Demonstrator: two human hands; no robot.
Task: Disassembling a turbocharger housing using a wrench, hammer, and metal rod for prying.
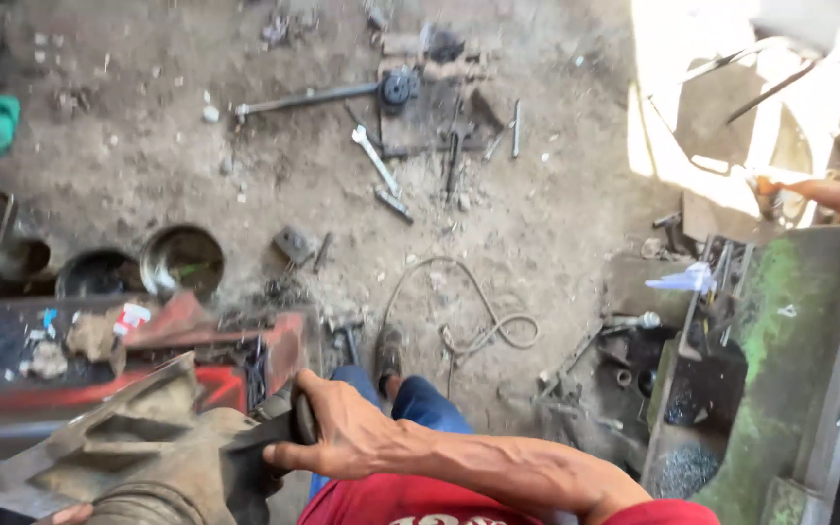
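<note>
While the right hand point(337, 437) grips a dark handle point(300, 420), two round pans point(182, 261) beyond look empty.

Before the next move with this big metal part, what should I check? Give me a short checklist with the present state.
1. Right hand closed around the dark handle of the heavy metal part: ok.
2. Left hand grip: cannot tell, only a fingertip shows at the frame's edge.
3. Footing: not ok, a rope lies looped beside the shoe.
4. Ground ahead: not ok, a wrench and rods lie scattered.
5. Other person's arm far off: ok.
</note>
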